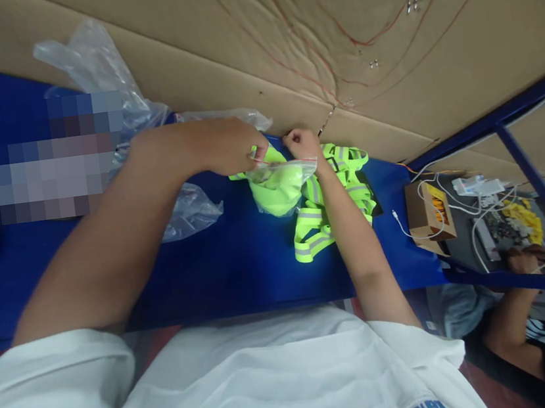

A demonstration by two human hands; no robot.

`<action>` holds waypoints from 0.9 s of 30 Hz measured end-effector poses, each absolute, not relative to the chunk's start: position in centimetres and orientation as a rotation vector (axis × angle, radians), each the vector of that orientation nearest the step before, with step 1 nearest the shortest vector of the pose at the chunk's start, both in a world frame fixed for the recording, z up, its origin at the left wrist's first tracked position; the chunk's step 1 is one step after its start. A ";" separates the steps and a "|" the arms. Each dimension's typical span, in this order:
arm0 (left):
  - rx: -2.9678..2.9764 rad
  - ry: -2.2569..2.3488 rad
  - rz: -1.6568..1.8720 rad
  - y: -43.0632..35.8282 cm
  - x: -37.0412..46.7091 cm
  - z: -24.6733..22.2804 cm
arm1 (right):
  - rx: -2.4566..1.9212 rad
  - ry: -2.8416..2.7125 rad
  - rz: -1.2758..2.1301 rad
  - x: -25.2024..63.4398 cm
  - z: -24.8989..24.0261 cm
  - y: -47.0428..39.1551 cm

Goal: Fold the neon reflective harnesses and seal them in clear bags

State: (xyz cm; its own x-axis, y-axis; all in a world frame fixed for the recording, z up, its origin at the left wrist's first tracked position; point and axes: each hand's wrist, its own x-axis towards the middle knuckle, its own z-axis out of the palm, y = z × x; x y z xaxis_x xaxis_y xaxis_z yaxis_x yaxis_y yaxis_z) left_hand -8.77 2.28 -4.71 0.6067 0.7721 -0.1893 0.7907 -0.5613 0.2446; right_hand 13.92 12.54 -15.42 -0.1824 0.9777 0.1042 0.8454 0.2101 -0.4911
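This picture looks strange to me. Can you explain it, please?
No robot here, just a person's bare hands. A camera on the person's head looks forward and down past a white shirt. The left hand seems to pinch the red-edged mouth of a clear plastic bag with yellow-green fabric inside. The right hand curls beside it; I can't tell if it grips anything. On the flat blue table lies a bundle of yellow-green straps with grey stripes.

kinda basic setup, blue desk (240,267) along a brown cardboard wall (293,49), blue metal frame (501,121) off right, reddish floor (487,379)
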 end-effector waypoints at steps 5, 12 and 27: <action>2.552 1.284 -0.113 1.9 -8.5 -4.3 | -1.684 -2.098 0.422 13.8 -15.3 12.2; 2.526 1.293 -0.083 2.1 -8.7 -4.6 | -1.741 -2.046 0.316 13.4 -15.2 14.2; 2.521 1.321 -0.103 1.7 -8.6 -4.4 | -1.661 -2.118 0.218 14.3 -16.3 15.5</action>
State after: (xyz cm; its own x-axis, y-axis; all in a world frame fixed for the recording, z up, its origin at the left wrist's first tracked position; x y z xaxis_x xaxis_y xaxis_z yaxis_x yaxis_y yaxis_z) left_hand -8.57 1.74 -4.43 0.5765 0.7930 -0.1969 0.8139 -0.5361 0.2240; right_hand 14.33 15.52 -16.32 -0.1838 0.9531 0.2404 0.8841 0.2672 -0.3834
